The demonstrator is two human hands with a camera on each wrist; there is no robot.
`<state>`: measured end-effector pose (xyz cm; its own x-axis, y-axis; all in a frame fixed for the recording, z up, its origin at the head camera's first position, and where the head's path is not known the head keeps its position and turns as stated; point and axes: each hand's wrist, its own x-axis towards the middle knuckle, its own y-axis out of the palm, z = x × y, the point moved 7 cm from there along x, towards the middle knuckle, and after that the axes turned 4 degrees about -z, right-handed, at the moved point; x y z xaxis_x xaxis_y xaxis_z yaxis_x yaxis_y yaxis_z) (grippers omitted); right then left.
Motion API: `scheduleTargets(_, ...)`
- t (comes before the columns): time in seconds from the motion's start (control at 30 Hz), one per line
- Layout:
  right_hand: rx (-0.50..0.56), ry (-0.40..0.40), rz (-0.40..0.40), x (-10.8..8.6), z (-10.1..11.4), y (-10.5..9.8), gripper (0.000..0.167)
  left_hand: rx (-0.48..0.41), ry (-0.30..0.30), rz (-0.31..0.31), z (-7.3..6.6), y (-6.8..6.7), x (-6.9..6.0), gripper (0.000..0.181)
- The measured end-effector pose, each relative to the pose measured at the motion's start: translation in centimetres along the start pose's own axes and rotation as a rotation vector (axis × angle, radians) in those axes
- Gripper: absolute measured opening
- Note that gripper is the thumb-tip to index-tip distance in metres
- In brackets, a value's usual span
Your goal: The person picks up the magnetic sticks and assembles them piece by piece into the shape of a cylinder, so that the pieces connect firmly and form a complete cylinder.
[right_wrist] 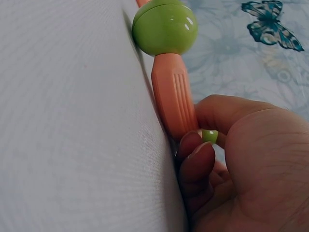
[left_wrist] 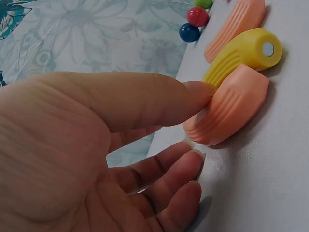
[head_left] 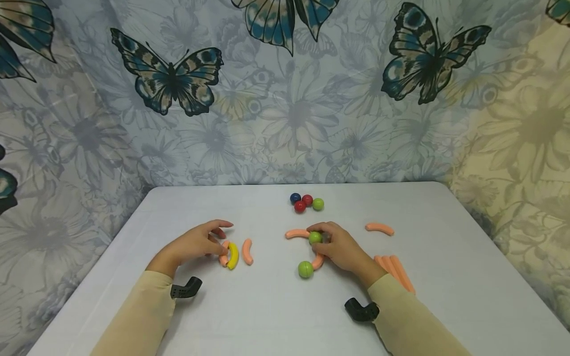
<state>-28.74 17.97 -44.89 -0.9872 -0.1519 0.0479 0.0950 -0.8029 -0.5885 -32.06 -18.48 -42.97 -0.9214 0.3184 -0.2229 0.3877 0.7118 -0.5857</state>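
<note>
From my head, the widest and farthest view faces forward and slightly down over the white table (head_left: 267, 316), with my left hand (head_left: 193, 244) at eight o'clock and my right hand (head_left: 340, 247) near half past four. My left-wrist camera looks in close past my thumb (left_wrist: 154, 99), sharing the yellow piece (left_wrist: 241, 53), at two o'clock, with the head view. My right-wrist camera, also close, sits tipped, the table at nine o'clock; it shares the nearer green ball (right_wrist: 165, 29), at twelve, with the head view.
</note>
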Motion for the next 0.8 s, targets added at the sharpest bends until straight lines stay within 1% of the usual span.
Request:
scheduleTargets(0.07, -0.002, 0.000, 0.000, 0.0, 0.1, -0.1, 0.036, 0.018, -0.005, -0.009, -0.2, 0.1, 0.0, 0.075)
scheduleTargets(0.17, -0.001, 0.003, 0.000, 0.0, 0.1, -0.1, 0.036, 0.017, -0.004, -0.014, -0.3, 0.1, 0.0, 0.074)
scheduleTargets(0.27, 0.015, 0.000, 0.002, 0.0, 0.1, 0.0, 0.037, 0.016, 0.001, -0.026, -0.3, 0.2, 0.0, 0.067)
scheduleTargets(0.37, 0.035, -0.014, 0.005, -0.1, 0.1, 0.1, 0.038, 0.030, 0.006, -0.051, -0.4, 0.3, 0.2, 0.059)
scheduleTargets(0.47, 0.053, -0.021, 0.009, -0.2, 0.2, 0.1, 0.039, 0.049, 0.017, -0.086, -0.9, 0.4, 0.6, 0.055)
scheduleTargets(0.6, 0.052, -0.008, 0.001, -0.1, 0.1, 0.1, 0.040, 0.068, 0.056, -0.135, -2.2, 0.5, 1.7, 0.051)
scheduleTargets(0.8, 0.027, 0.015, -0.006, -0.2, 0.1, 0.1, 0.038, 0.046, 0.124, -0.183, -5.2, 1.4, 4.0, 0.045)
